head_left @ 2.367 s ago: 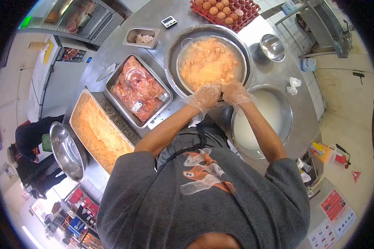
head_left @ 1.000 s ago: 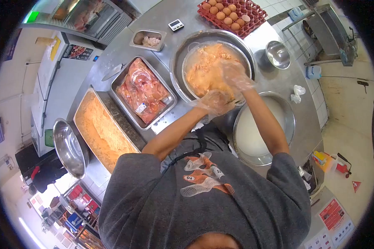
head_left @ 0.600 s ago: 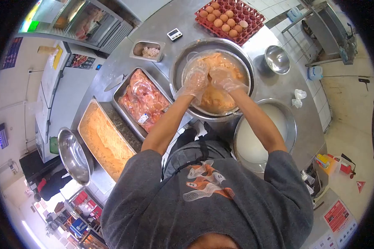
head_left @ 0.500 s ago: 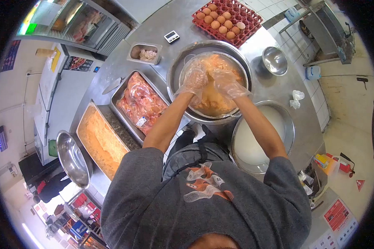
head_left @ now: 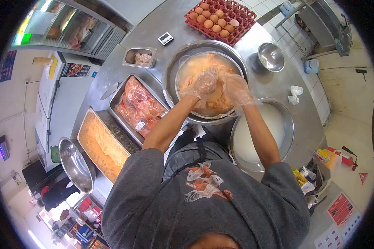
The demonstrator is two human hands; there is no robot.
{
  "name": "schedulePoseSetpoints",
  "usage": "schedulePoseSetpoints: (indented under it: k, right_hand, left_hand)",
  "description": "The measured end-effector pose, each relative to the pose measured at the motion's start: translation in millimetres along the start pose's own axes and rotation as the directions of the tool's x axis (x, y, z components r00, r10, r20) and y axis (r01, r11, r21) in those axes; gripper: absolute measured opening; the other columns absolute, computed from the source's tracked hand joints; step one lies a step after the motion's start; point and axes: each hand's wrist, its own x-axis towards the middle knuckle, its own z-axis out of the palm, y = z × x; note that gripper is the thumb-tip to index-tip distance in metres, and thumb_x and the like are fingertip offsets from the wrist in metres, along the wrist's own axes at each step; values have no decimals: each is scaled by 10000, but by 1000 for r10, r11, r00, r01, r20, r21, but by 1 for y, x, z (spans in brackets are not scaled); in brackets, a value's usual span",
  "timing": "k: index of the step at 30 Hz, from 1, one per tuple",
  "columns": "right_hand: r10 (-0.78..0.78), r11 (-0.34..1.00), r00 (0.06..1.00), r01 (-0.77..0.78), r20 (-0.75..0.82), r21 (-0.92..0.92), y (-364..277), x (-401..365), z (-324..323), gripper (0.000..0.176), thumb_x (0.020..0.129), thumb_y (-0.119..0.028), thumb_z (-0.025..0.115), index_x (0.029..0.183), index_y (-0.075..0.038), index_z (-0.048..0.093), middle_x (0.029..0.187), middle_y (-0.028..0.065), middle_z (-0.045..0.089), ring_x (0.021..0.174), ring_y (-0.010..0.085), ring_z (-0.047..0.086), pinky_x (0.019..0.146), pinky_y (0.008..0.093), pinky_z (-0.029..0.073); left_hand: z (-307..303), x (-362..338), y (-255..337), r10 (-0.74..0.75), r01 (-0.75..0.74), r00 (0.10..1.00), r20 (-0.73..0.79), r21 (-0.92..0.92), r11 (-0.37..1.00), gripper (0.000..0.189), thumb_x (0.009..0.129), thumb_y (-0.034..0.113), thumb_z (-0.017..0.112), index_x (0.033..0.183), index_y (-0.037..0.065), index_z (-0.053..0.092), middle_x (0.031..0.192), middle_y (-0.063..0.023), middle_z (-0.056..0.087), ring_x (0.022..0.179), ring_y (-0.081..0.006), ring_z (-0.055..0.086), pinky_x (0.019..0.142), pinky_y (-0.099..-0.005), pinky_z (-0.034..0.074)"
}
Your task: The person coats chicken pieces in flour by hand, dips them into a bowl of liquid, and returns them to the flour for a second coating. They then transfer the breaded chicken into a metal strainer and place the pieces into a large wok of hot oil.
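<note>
My left hand (head_left: 204, 83), in a clear plastic glove, is over the inner basin (head_left: 177, 85), its fingers stretched toward the right. Opposite it, my right hand (head_left: 237, 89), gloved the same way, hangs over the basin's right side with fingers loosely extended. No held piece shows in either hand. Cloudy orange liquid and pale orange, coated-looking pieces (head_left: 217, 101) fill this basin. It sits inside a larger steel bowl (head_left: 168, 93). Part of the contents is hidden beneath my hands, and the gloves blur the fingertips.
Left are a tray of raw meat (head_left: 137, 103), an orange-powder tray (head_left: 99, 141), a steel bowl (head_left: 75, 164) and a small meat pan (head_left: 142, 59). A timer (head_left: 165, 38) and egg tray (head_left: 220, 20) stand behind. Right are a metal bowl (head_left: 271, 57) and a milky-liquid basin (head_left: 257, 137).
My right hand has risen from the liquid and shifted toward the basin's right rim. My left hand has moved right, toward the middle. The whole view has shifted slightly.
</note>
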Motion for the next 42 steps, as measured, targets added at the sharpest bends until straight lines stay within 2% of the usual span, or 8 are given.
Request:
schedulePoseSetpoints:
  k: [9,13,16,19,22,25,37,42]
  right_hand:
    - [178,677,983,-96,-36,729,-12,-42,-5,898,892,-147,741,1616,-89,212,1601,169,366,1350,288,525,1062,418,505]
    - [196,-4,948,-253,249,967,-43,-53,-45,1135,855,-79,781,1654,-180,-20,1688,149,140,1429,294,405,1001,434,554]
    - [264,-126,943,-175,203,976,-47,-49,-27,1273,771,-47,854,1642,-140,-71,1606,165,334,1345,306,501,846,344,606]
    - [314,-11,931,-192,186,981,-46,-46,-22,920,784,-96,843,1568,-147,364,1392,146,583,1194,253,616,809,348,590]
    - [380,624,908,-394,178,675,-27,-37,-6,424,773,-173,834,1156,-71,685,1050,128,722,954,243,693,765,380,558]
    - [332,792,943,-264,-26,550,-40,-49,-12,205,762,-151,792,823,-18,649,802,97,649,748,212,637,700,365,510]
    - [399,783,916,-317,-41,535,-38,-89,-22,330,785,-266,775,956,0,680,855,205,700,821,355,688,758,449,531]
    - [450,794,889,-356,-82,493,-39,-111,-23,376,811,-257,786,1043,17,678,849,192,683,828,317,681,751,442,529]
  left_hand:
    - [-14,19,-9,-111,115,958,265,-1,993,442,855,212,655,1247,8,655,1135,-268,688,1089,-398,653,982,-498,499]
    - [-44,3,-3,-118,121,993,26,-153,981,597,814,289,724,1337,22,620,1176,-290,673,1135,-414,638,1047,-486,465]
    - [-56,-14,3,-117,97,985,-124,-155,983,633,785,302,752,1343,33,623,1206,-305,659,1160,-424,626,1060,-470,458]
    - [-64,-24,2,-237,201,965,-116,-262,944,570,754,290,776,1249,27,674,1150,-306,677,1112,-425,648,1006,-471,495]
    - [-77,-16,-1,-302,328,902,309,-35,944,493,736,268,770,1158,30,682,1156,-251,681,1100,-412,641,1010,-502,475]
    - [-91,-33,25,-285,316,911,298,-61,947,373,721,252,766,1015,31,704,1044,-223,706,991,-407,667,935,-508,502]
    - [-27,-79,25,-203,167,965,165,209,964,396,737,328,797,979,24,721,981,-205,688,904,-398,679,809,-458,568]
    - [-68,-64,14,-195,258,911,364,-133,957,341,771,278,784,986,22,714,964,-227,703,903,-372,692,804,-444,550]
